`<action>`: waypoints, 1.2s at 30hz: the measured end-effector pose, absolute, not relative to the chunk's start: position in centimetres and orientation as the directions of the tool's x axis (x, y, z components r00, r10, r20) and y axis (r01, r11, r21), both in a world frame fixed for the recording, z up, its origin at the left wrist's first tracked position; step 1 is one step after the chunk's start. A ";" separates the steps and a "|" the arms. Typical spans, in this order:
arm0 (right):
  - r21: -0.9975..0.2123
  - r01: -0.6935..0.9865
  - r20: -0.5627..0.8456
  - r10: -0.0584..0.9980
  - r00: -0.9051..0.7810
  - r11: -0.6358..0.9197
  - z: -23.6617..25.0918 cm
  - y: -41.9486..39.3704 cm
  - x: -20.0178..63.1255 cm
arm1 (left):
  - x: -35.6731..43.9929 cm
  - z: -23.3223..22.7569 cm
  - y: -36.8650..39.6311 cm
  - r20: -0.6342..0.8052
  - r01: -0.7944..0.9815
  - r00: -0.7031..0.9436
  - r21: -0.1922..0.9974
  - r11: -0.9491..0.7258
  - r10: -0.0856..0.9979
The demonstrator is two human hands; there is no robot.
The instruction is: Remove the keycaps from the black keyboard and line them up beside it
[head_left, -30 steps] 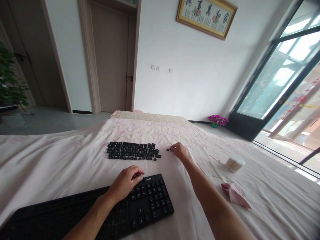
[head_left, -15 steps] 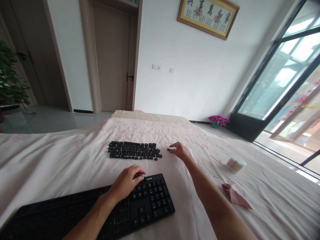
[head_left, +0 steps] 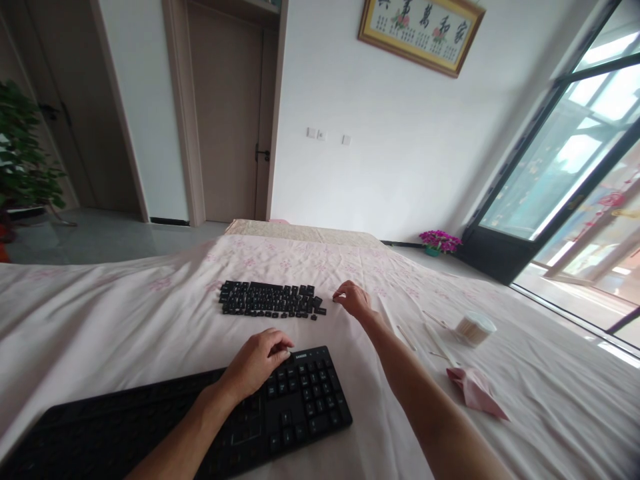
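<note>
A black keyboard [head_left: 300,407] lies on the pink cloth near me. My left hand [head_left: 257,361] rests on it, fingers curled over its upper edge beside the number pad. Farther out sits a neat block of loose black keycaps [head_left: 270,300]. My right hand [head_left: 354,300] reaches just to the right of that block, its fingertips pinched on a small black keycap [head_left: 335,298] that rests on the cloth.
The cloth-covered table [head_left: 125,320] runs wide to both sides. At the right are a round tub of cotton swabs [head_left: 475,328], several loose swabs [head_left: 435,343] and a crumpled pink tissue [head_left: 475,390]. Beyond are a door, a potted plant and a glass door.
My right hand has closed in on the lone keycap, which lay just off its fingertips before. The left hand has stayed on the keyboard. The camera has shifted slightly.
</note>
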State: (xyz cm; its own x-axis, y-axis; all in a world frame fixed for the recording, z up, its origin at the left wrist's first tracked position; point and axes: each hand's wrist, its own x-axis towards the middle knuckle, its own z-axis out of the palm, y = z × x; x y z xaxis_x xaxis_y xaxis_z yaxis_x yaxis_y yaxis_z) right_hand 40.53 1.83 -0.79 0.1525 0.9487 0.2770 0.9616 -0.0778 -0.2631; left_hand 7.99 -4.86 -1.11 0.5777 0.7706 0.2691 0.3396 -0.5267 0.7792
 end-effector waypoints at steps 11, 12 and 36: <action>-0.261 0.953 0.239 0.946 0.221 -0.157 -0.7 0.7 43.5 | 8.0 -0.9 -4.8 0.266 0.347 0.586 0.771 -0.534 0.765; -0.254 0.955 0.237 0.948 0.213 -0.151 -0.7 0.6 43.6 | 8.0 -0.9 -4.8 0.267 0.347 0.587 0.770 -0.535 0.765; -0.173 0.978 0.184 0.971 0.153 -0.121 0.3 -0.2 41.0 | 8.0 -1.4 -4.6 0.268 0.350 0.583 0.769 -0.535 0.767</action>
State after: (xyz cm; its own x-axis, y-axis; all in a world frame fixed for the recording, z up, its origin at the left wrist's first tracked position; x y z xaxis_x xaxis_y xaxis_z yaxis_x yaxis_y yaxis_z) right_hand 41.02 -0.23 0.33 0.1528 0.9710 0.1837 0.9775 -0.1211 -0.1726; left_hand 8.04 -4.65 -1.39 0.5825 0.7674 0.2681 0.3502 -0.5346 0.7691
